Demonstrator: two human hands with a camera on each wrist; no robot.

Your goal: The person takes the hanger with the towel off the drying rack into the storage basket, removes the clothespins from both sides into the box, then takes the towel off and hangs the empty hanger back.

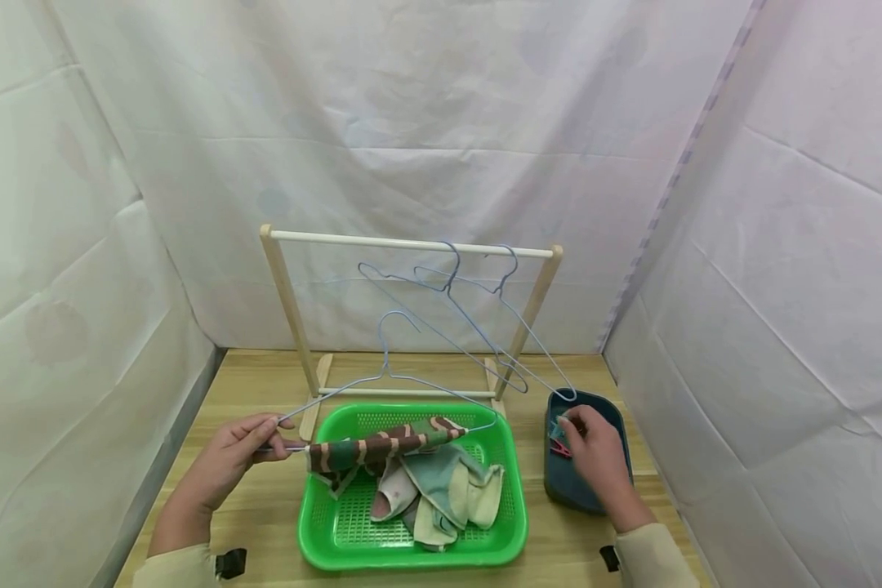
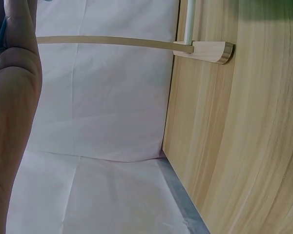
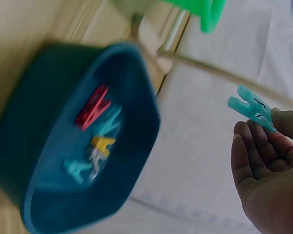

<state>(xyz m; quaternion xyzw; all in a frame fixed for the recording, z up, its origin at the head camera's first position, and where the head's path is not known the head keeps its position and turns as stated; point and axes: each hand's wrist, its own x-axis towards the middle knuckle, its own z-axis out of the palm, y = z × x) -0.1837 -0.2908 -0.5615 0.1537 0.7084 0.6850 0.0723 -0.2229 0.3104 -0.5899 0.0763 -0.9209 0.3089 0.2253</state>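
My left hand [image 1: 246, 443] grips the left end of a blue wire hanger [image 1: 385, 371], held above the green basket. Over the hanger's lower bar lies a camouflage-patterned cloth [image 1: 389, 445]. Between the thumb and fingers of my right hand [image 3: 273, 165] is a teal clothespin [image 3: 254, 107], pinched at one end. In the head view that hand is over the dark blue bin [image 1: 584, 486]. Inside the bin, the right wrist view has a red clothespin [image 3: 93, 107] beside teal, yellow and white ones. Only part of my left hand [image 2: 14, 63] shows in the left wrist view.
The green basket [image 1: 412, 562] holds several small cloths [image 1: 452, 490]. Behind it stands a wooden rack [image 1: 290, 314] with a white rail [image 1: 360, 240]. Two bare blue hangers [image 1: 478, 327] hang from the rail's right half. White fabric walls [image 1: 441, 122] enclose the wooden table [image 1: 253, 523].
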